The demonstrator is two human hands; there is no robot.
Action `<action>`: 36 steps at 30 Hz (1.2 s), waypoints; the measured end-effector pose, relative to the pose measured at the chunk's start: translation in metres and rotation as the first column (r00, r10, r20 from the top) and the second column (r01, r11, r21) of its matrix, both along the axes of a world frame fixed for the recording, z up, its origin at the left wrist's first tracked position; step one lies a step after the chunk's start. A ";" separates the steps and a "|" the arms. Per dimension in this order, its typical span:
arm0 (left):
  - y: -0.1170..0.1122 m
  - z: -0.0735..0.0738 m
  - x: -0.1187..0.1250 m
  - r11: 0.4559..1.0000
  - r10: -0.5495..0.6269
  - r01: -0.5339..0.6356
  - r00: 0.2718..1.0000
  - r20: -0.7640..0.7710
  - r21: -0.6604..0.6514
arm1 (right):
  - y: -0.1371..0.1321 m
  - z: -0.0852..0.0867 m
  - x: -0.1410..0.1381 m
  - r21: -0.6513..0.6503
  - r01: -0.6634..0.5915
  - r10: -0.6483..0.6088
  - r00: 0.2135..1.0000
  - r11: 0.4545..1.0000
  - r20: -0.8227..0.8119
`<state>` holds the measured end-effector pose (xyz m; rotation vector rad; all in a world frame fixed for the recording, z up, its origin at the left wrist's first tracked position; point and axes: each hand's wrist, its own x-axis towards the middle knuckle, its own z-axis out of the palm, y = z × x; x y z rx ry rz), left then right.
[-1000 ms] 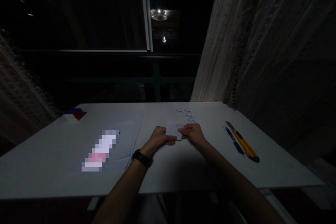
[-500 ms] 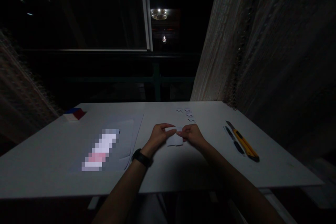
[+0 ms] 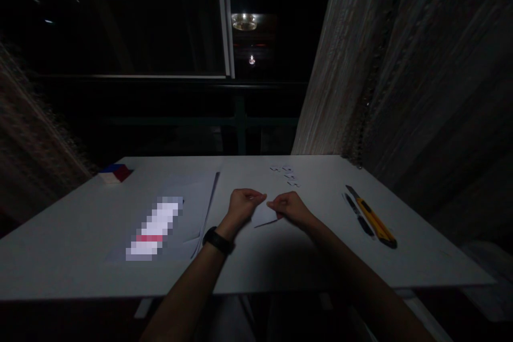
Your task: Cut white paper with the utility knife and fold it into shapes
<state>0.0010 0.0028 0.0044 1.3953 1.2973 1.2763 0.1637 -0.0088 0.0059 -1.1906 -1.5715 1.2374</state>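
My left hand and my right hand are close together over the middle of the white table, each with fingers pinched closed. Between them they hold a small piece of white paper, now tilted down and almost flat, its lower edge near the tabletop. A dark watch is on my left wrist. Several tiny paper pieces lie just beyond my hands.
A yellow utility knife and a dark pen lie at the right. Sheets of paper with a blurred item lie at the left, and a red and blue block sits at the far left corner. A curtain hangs at the right.
The small paper was held upright between my hands, then turned downward, and now hangs nearly flat below my fingertips. My hands have moved slightly apart.
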 end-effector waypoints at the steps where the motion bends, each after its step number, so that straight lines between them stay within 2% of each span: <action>1: 0.000 0.000 0.000 1.000 0.008 -0.008 1.000 0.023 -0.009 | 0.000 0.000 0.000 -0.001 0.002 -0.002 1.000 1.000 0.001; 7: -0.002 0.004 0.002 0.996 0.010 0.007 0.983 0.184 -0.087 | 0.002 -0.007 -0.002 0.006 0.052 -0.052 0.999 0.999 -0.013; 11: -0.002 0.006 0.002 0.996 0.044 -0.027 0.979 0.197 -0.088 | 0.002 -0.009 -0.005 0.045 0.052 -0.053 0.999 0.998 0.011; 15: -0.002 0.006 0.001 0.994 0.077 -0.062 0.980 0.182 -0.089 | -0.001 -0.007 -0.006 0.114 -0.010 -0.007 0.990 0.993 0.142; 19: -0.002 0.007 0.000 0.996 0.076 -0.065 0.983 0.170 -0.069 | -0.003 -0.003 -0.005 0.233 0.000 -0.069 0.956 0.972 0.286; 23: -0.003 0.009 0.000 0.995 0.088 -0.077 0.974 0.210 -0.060 | -0.005 -0.001 -0.005 0.330 0.004 -0.125 0.930 0.944 0.347; 25: -0.003 0.010 0.000 0.994 0.092 -0.078 0.966 0.239 -0.071 | -0.006 0.000 -0.006 0.347 0.009 -0.133 0.932 0.938 0.337; 30: -0.003 0.012 -0.002 0.991 0.121 -0.102 0.952 0.283 -0.081 | -0.007 -0.001 -0.004 0.285 0.039 -0.108 0.967 0.958 0.231; 34: -0.003 0.012 -0.003 0.996 0.072 -0.046 0.931 0.357 -0.080 | -0.005 -0.001 -0.003 0.313 0.083 -0.143 0.974 0.946 0.175; 36: -0.003 0.012 -0.004 0.996 0.054 -0.022 0.911 0.409 -0.083 | -0.004 -0.002 -0.004 0.271 0.109 -0.138 0.986 0.956 0.091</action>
